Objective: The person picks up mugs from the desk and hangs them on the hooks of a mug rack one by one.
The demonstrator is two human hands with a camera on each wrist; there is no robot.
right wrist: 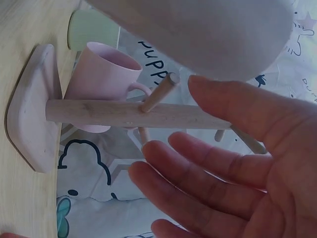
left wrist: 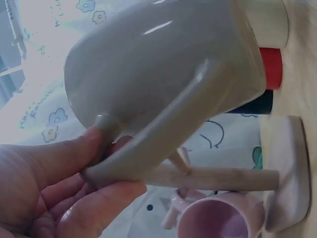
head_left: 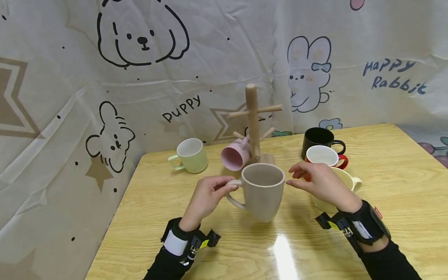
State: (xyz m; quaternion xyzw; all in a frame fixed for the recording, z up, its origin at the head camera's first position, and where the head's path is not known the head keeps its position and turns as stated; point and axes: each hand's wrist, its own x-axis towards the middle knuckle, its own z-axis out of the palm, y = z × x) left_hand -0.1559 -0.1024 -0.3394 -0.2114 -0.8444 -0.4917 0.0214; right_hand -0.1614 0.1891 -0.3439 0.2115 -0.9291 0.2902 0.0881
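Observation:
A grey-beige mug (head_left: 262, 198) is held upright above the table by its handle, which my left hand (head_left: 211, 194) pinches between thumb and fingers. In the left wrist view the thumb and fingers close around the upper part of the handle (left wrist: 163, 124). My right hand (head_left: 320, 182) is beside the mug's right side, apart from it, with fingers extended and nothing held. Behind the mug stands a wooden mug tree (head_left: 252, 116) with several pegs. A pink mug (head_left: 235, 156) hangs tilted from one of its low pegs, its mouth facing forward.
At the back left stands a light green mug (head_left: 192, 157). To the right, a black mug (head_left: 313, 138), a red mug with white inside (head_left: 322, 154) and a pale yellow mug (head_left: 344, 177) stand in a row, partly behind my right hand. A printed cloth (head_left: 217, 58) hangs behind the wooden table (head_left: 140, 233).

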